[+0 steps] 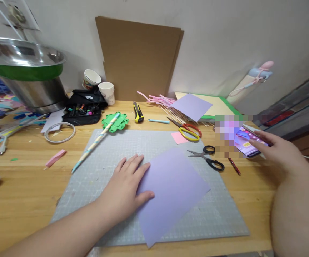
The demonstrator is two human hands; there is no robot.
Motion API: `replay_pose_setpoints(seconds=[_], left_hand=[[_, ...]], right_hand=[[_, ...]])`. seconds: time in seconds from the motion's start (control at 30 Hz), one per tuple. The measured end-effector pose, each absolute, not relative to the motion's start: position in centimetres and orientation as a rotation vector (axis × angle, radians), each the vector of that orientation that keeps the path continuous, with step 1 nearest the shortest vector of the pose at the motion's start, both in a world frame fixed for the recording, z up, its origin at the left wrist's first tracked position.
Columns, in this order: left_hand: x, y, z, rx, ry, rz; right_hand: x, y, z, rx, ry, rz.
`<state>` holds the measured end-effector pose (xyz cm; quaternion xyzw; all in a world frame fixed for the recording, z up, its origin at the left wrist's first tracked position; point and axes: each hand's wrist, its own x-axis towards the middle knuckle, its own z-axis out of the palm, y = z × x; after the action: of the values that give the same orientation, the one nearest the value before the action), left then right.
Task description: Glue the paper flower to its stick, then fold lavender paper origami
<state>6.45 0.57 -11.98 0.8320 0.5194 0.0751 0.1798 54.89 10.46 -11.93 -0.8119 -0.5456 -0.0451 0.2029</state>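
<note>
My left hand (127, 187) lies flat with its fingers stretched out on the left edge of a lilac paper sheet (172, 192), which rests on a grey cutting mat (108, 157). My right hand (276, 148) reaches to the right and touches a smartphone (247, 141) with a lit screen, its fingers extended over the phone's right end. Black-handled scissors (209, 159) lie between the sheet and the phone.
Red-and-yellow scissors (188, 131), a pink note (179, 137), a yellow utility knife (137, 112), a green paper flower on a paper stick (114, 122), a tape ring (60, 132), two paper cups (106, 92), a steel pot (28, 71), cardboard (139, 59) against the wall, and a second lilac sheet (192, 106).
</note>
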Motion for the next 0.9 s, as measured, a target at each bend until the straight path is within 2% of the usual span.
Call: replay_pose_setpoints(seconds=[0.27, 0.57, 0.77, 0.9], left_hand=[[6.5, 0.7, -12.0, 2.373, 1.475, 0.199], [6.6, 0.8, -12.0, 2.367, 1.477, 0.167], [6.6, 0.4, -11.6, 2.352, 1.538, 0.219], [6.5, 0.2, -10.2, 2.303, 1.752, 0.151]], right_hand=[[53.0, 11.1, -11.9, -2.245, -1.187, 0.105], [52.4, 11.2, -12.7, -1.977, -0.82, 0.048], [51.8, 11.4, -11.9, -1.852, -0.897, -0.108], [46.2, 9.4, -9.4, -1.695, -1.164, -0.118]])
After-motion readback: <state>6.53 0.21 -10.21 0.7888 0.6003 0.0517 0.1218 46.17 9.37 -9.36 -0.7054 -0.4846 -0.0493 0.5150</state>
